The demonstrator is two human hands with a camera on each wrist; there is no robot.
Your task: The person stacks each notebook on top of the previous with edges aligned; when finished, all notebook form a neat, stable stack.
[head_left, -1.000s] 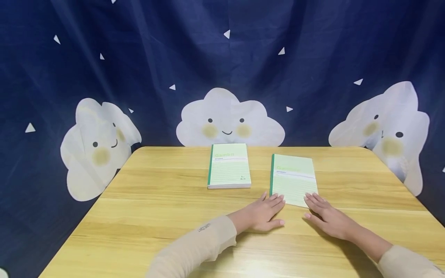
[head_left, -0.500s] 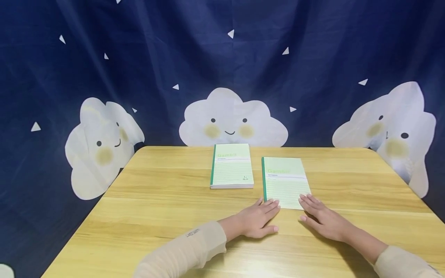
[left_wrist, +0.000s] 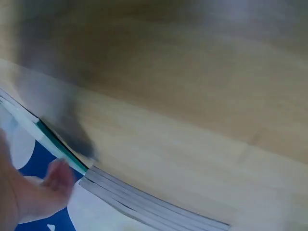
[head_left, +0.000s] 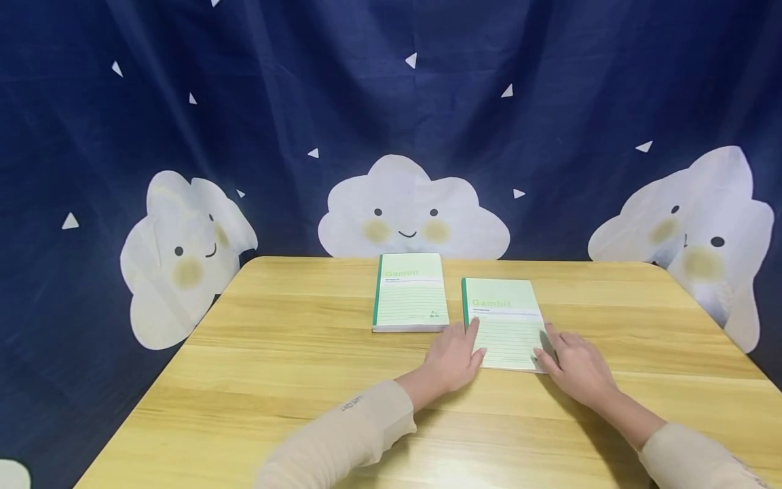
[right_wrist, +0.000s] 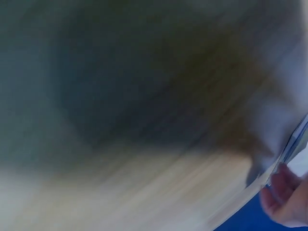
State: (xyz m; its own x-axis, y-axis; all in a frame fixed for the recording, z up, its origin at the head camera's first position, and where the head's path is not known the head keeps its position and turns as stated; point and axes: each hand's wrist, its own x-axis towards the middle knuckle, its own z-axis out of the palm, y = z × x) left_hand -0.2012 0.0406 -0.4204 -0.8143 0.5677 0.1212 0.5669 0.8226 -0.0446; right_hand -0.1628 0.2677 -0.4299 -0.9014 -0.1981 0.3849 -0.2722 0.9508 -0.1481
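Two pale green notebooks with dark green spines and "Gambit" on the cover lie in the head view. My left hand (head_left: pixel 452 356) touches the left edge of the right notebook (head_left: pixel 507 333), index finger straight along the spine, thumb by its lower edge. At the opposite edge, my right hand (head_left: pixel 577 367) has its index finger against the side and its thumb near the lower corner. The left notebook pile (head_left: pixel 411 295) lies just beyond my left hand. Several layered page edges (left_wrist: pixel 144 204) of that pile show in the left wrist view. The right wrist view is mostly dark and blurred.
The wooden table (head_left: pixel 256 353) extends around both notebooks and ends at a straight far edge. Behind it hangs a dark blue curtain (head_left: pixel 275 88) with smiling white clouds (head_left: pixel 412 190) and small white triangles.
The right notebook has slid a little toward the left pile and nearer. Both hands have moved from its lower corners up along its sides, index fingers now extended.
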